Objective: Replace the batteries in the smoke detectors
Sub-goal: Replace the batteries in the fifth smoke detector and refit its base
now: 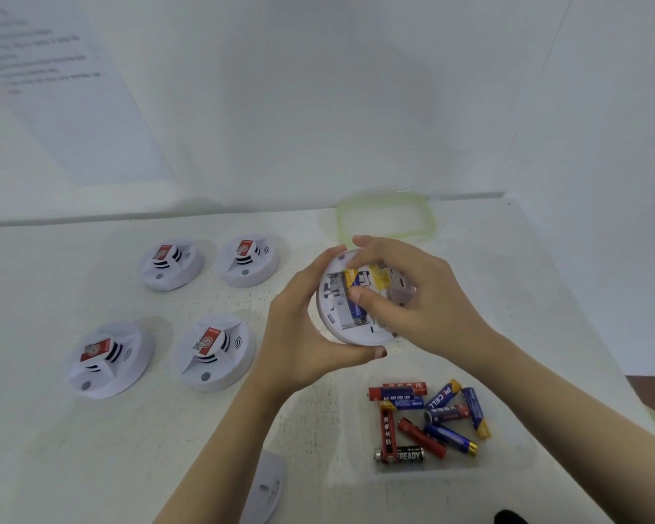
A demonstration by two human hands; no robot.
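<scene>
My left hand [299, 327] grips a white round smoke detector [341, 327] by its rim, held above the table with its open back facing me. In its battery bay lies a blue and yellow battery [356, 296], and my right hand [405, 293] pinches it between thumb and fingers. A second yellow-ended battery [379, 276] sits beside it, partly hidden by my fingers. Several loose batteries [428, 417] in red, blue and black lie in a clear container at the front right.
Several other smoke detectors [210, 351] with red labels stand on the white table [91, 448] at the left. A clear lid with a green rim [428, 217] lies at the back by the wall. A white detector cover plate [267, 485] lies near the front edge.
</scene>
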